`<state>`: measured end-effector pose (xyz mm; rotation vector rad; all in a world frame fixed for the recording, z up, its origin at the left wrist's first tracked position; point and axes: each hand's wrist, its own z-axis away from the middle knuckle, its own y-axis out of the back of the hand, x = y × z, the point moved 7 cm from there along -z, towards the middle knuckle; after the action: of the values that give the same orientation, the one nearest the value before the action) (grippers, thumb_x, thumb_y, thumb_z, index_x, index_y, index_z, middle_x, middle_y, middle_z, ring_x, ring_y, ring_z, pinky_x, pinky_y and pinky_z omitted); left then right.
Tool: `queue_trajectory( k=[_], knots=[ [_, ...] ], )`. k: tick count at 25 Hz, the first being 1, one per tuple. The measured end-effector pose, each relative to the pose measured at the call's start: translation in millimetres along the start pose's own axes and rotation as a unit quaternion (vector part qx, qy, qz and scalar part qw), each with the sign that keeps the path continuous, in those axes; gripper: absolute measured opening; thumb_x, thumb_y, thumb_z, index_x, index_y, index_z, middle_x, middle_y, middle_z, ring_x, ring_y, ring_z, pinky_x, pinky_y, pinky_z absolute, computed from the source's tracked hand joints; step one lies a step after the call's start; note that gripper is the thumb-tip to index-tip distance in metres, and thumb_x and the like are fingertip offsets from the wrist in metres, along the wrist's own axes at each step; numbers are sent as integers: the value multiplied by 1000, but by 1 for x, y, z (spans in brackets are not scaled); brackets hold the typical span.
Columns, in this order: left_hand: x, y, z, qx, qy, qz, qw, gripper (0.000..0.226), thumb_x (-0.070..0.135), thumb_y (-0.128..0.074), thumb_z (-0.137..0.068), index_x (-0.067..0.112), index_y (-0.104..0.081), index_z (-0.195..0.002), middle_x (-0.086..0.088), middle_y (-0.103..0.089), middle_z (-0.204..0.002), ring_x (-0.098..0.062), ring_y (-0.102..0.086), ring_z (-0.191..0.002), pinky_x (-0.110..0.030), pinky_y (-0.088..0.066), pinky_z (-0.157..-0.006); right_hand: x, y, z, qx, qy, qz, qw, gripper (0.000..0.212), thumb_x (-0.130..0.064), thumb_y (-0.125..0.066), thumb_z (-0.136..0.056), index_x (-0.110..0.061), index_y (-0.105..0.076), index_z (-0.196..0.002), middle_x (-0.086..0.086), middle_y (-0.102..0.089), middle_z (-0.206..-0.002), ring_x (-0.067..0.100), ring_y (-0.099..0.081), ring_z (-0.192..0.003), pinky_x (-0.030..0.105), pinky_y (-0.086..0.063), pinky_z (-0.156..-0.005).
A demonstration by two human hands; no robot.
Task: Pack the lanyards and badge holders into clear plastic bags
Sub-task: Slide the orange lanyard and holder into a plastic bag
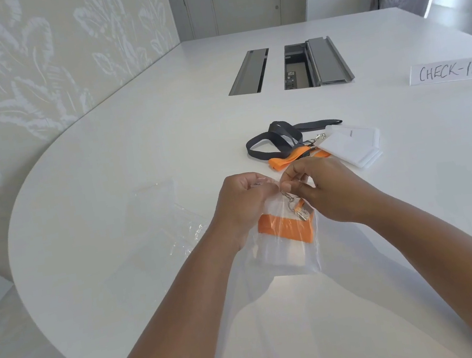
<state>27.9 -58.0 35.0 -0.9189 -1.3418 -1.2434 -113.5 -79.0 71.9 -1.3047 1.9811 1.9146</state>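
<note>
The person is holding a clear plastic bag [290, 262] above the near edge of the white table [106, 182], roughly at the middle of that edge. The left hand [241, 205] is curling its fingers round the left side of the bag's mouth and gripping the film. The right hand [322, 190] is pinching the mouth's right side between thumb and fingertips, just beside the metal clip [297, 209].

Inside the bag a folded orange lanyard [282, 228] is lying across the upper half, with its clip pointing up toward the opening. A pale badge holder [280, 256] is sitting under it (its outline is faint through the film).

Farther in from the near edge, just beyond the hands and toward the right side, a black lanyard [277, 138] is lying looped. It is touching a second orange lanyard [282, 162] and a stack of badge holders [352, 146]. Empty clear bags [167, 216] are lying flat to the left of the hands, near the table's curved left edge.

A hand-lettered CHECK-IN sign [453, 71] is standing by the right edge. Two cable hatches [249, 71] are set into the middle of the table, the right one standing open.
</note>
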Motion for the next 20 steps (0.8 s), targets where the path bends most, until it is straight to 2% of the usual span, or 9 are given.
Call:
queue_trajectory(
  k=[4,7,9,12,15,18,20],
  knots=[
    [-1,-4,2,-19,0,-20,1000,3,13,-75,-84,10,-75,-83,-8,-75,-88,-27,-71,-86,-36,-60,-75,3,1,1,-34,-38,14,999,15,-30,-61,-96,-26,-61,-82,-10,-64,-86,6,-61,-70,17,-43,-65],
    [0,-6,6,-2,6,-36,999,5,15,-75,-85,16,-74,-80,-2,-74,-84,-18,-71,-80,-26,-56,-63,2,-1,0,-60,-32,118,991,9,-24,-58,-99,-22,-64,-92,-6,-63,-91,14,-61,-83,23,-44,-67],
    [0,-7,6,17,7,-48,999,7,17,-75,-85,18,-73,-79,-2,-74,-86,-21,-71,-84,-32,-60,-69,-1,-3,2,-68,-15,173,983,11,-13,-57,-97,-23,-62,-96,-5,-62,-93,16,-58,-89,23,-42,-66],
    [-3,-6,7,58,15,-70,996,9,20,-74,-85,12,-76,-86,-5,-75,-92,-25,-70,-91,-44,-59,-84,-9,-6,6,-65,35,261,962,24,-4,-52,-91,-19,-60,-109,-3,-56,-103,19,-53,-100,28,-43,-76],
    [-5,-5,7,59,25,-36,997,12,20,-76,-84,10,-76,-89,-3,-76,-91,-24,-72,-89,-44,-61,-80,-20,-6,8,-31,73,332,940,24,-9,-50,-88,-15,-57,-110,2,-59,-110,24,-54,-104,34,-42,-83],
    [-6,1,7,43,44,31,998,4,8,-72,-87,8,-73,-90,-4,-73,-85,-19,-72,-78,-30,-61,-66,-16,-5,4,-17,69,316,946,23,-6,-52,-85,-15,-57,-105,3,-60,-106,24,-54,-100,30,-37,-77],
    [-7,9,5,63,32,50,996,11,2,-71,-85,8,-70,-94,-4,-69,-80,-14,-69,-69,-27,-58,-62,-5,-5,3,-22,39,225,973,30,0,-57,-82,-17,-59,-107,-1,-58,-101,20,-53,-96,27,-37,-74]
  ],
)
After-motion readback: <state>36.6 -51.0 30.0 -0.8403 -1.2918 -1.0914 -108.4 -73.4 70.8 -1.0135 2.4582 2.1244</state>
